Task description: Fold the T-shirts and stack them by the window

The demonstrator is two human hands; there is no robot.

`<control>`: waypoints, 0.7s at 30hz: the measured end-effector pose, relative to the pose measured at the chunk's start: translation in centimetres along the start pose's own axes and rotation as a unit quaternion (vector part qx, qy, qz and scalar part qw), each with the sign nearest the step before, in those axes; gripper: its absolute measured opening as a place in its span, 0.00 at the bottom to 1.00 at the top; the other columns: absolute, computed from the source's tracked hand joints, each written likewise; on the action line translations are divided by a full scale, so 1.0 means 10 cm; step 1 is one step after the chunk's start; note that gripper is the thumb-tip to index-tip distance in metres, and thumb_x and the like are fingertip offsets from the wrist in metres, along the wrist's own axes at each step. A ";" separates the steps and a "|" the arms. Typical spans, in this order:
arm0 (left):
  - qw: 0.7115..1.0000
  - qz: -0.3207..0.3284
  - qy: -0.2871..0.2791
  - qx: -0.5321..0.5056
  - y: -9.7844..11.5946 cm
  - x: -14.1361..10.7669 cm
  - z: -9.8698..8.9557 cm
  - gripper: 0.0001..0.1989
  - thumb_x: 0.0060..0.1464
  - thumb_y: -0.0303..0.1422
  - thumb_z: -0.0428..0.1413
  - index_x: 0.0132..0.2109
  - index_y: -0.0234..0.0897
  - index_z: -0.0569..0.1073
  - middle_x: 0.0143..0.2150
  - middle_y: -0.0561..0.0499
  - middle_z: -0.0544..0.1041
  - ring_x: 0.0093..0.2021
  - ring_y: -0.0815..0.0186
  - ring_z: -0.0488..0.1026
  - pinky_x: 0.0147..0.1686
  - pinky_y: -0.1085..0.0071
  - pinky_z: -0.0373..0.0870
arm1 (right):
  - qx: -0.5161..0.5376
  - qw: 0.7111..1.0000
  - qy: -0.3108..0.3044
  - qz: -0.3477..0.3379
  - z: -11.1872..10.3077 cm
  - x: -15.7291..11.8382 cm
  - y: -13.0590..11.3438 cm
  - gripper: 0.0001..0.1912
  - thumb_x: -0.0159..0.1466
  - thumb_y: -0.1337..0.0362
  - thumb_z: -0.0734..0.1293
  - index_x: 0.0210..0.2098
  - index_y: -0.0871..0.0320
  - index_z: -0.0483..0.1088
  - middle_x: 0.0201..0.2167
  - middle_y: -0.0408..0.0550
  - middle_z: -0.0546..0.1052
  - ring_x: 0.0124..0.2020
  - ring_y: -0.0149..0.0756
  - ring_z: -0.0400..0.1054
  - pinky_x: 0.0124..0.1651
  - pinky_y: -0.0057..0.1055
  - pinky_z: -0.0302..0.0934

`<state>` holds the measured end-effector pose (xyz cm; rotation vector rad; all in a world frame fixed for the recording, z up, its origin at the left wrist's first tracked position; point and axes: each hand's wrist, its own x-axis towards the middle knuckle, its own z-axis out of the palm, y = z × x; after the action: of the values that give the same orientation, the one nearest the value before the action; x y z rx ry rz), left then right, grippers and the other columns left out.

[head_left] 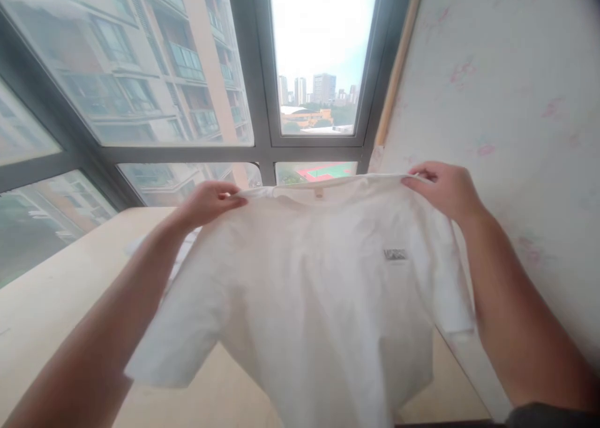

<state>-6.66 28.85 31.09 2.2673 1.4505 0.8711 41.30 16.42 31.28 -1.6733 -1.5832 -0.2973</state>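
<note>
Hanging across the centre of the frame, white short-sleeved fabric T-shirt is held up by both shoulders above the table; small dark rectangular print on its chest, right of centre, small tan label at the neckline. Left hand: thumb and fingers closed, pinching the shoulder seam left of centre. Right hand: same closed pinch on the other shoulder, right of centre. Sleeves droop lower left and right. Pale, flat wooden table runs across the lower frame. Grey metal window frame spans upper left to top centre, buildings beyond it. White wall with pink floral pattern fills the right.
</note>
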 end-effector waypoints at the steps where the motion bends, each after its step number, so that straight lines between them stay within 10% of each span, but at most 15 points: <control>1: 1.000 -0.007 -0.011 0.001 -0.08 0.16 0.19 0.24 0.44 0.54 0.61 0.32 0.35 0.79 0.23 0.55 0.72 0.27 0.67 0.68 0.28 0.74 0.61 | -0.002 0.999 -0.041 0.006 0.20 0.07 0.08 0.18 0.63 0.52 0.69 0.38 0.62 0.78 0.31 0.48 0.78 0.33 0.34 0.68 0.37 0.32 0.57; 11: 0.990 -0.083 -0.113 -0.026 -1.17 0.27 1.82 0.23 0.48 0.50 0.53 0.36 0.34 0.79 0.31 0.49 0.79 0.34 0.62 0.73 0.32 0.71 0.66 | 0.029 0.953 -0.296 0.050 1.93 -0.21 0.91 0.11 0.62 0.60 0.64 0.36 0.58 0.77 0.34 0.48 0.79 0.36 0.37 0.69 0.39 0.31 0.58; 21: 0.984 -0.103 -0.116 0.089 -1.54 1.32 2.30 0.16 0.50 0.43 0.58 0.36 0.35 0.80 0.35 0.46 0.79 0.40 0.57 0.74 0.41 0.67 0.66 | 0.046 0.945 -0.291 0.141 3.01 0.33 1.40 0.14 0.63 0.58 0.65 0.39 0.62 0.76 0.40 0.55 0.79 0.42 0.43 0.71 0.46 0.35 0.63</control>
<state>1.14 48.84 9.23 2.2015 1.6708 0.4142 44.47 40.45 8.37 -1.9934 -1.6931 0.4543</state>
